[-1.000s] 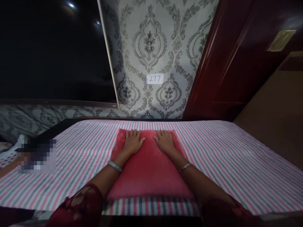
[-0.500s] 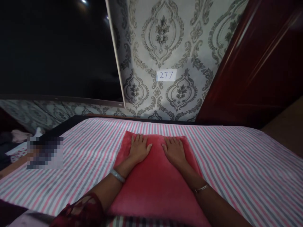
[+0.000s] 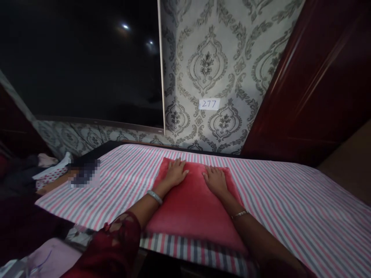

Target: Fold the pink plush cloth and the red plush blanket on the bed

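A red plush cloth point(image 3: 193, 208) lies flat on a striped pink, grey and white sheet point(image 3: 290, 204) that covers a table. My left hand point(image 3: 174, 173) rests palm down on the cloth's far left part, fingers spread. My right hand point(image 3: 216, 179) lies flat on its far right part, fingers apart. Neither hand grips anything. A bangle circles my left wrist and a thin bracelet my right wrist. Dark red sleeves cover my upper arms at the bottom of the view.
A patterned wall with a paper label reading 277 point(image 3: 209, 104) stands behind the table. A dark panel point(image 3: 81, 65) fills the upper left. A dark red door point(image 3: 313, 85) stands at the right. Folded clothes point(image 3: 49, 170) lie at the left.
The view has swung to the left and pulled back a little, showing more of the left side. Both hands stay flat on the red cloth in nearly the same spots.
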`<action>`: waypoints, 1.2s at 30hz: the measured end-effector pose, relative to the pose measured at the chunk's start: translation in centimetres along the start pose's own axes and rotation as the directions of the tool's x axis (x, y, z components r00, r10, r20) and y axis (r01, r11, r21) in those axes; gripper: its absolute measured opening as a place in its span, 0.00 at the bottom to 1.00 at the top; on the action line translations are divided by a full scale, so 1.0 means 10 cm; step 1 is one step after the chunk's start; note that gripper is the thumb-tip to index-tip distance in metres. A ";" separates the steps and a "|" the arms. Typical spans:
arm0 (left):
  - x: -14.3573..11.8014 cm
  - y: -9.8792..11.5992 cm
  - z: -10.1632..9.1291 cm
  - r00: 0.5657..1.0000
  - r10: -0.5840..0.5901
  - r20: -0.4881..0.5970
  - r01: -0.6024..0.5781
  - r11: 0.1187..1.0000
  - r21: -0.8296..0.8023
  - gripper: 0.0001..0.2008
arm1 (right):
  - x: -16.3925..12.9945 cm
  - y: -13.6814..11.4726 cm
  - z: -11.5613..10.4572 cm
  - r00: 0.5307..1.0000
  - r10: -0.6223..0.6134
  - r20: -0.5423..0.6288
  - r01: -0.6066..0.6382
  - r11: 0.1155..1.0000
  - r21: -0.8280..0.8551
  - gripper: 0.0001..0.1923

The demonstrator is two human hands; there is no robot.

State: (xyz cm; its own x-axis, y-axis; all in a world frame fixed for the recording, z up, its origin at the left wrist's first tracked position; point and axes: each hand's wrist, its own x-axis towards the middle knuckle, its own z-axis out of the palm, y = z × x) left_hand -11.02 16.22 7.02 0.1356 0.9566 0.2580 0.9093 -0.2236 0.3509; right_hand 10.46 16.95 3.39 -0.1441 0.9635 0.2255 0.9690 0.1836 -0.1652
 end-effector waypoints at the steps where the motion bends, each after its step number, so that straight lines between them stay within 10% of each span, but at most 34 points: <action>1: -0.02 -0.07 -0.09 0.999 -0.026 -0.026 0.025 0.999 -0.035 0.23 | 0.01 0.00 -0.04 0.999 0.011 0.034 -0.011 1.000 0.009 0.27; 10: -0.49 -0.80 -0.39 0.906 -0.421 -0.042 0.368 0.834 -0.412 0.11 | 0.09 -0.43 -0.30 0.995 -0.068 0.079 0.059 0.993 0.104 0.27; 24: -0.58 -0.58 -0.37 0.955 -0.287 -0.077 0.206 0.825 -0.526 0.17 | -0.10 -0.49 0.09 0.994 -0.096 -0.060 0.100 0.993 0.064 0.26; 36: -0.64 -0.49 -0.36 0.967 -0.252 0.021 0.253 0.961 -0.109 0.22 | -0.13 -0.50 0.07 0.994 -0.096 -0.055 0.101 0.991 0.092 0.26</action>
State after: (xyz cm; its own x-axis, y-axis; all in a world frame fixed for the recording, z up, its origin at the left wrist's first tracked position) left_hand -17.75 10.55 6.86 -0.0900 0.9857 0.1426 0.8657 0.0067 0.5005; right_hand 5.62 14.94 3.23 -0.2256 0.9292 0.2928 0.9270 0.2972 -0.2287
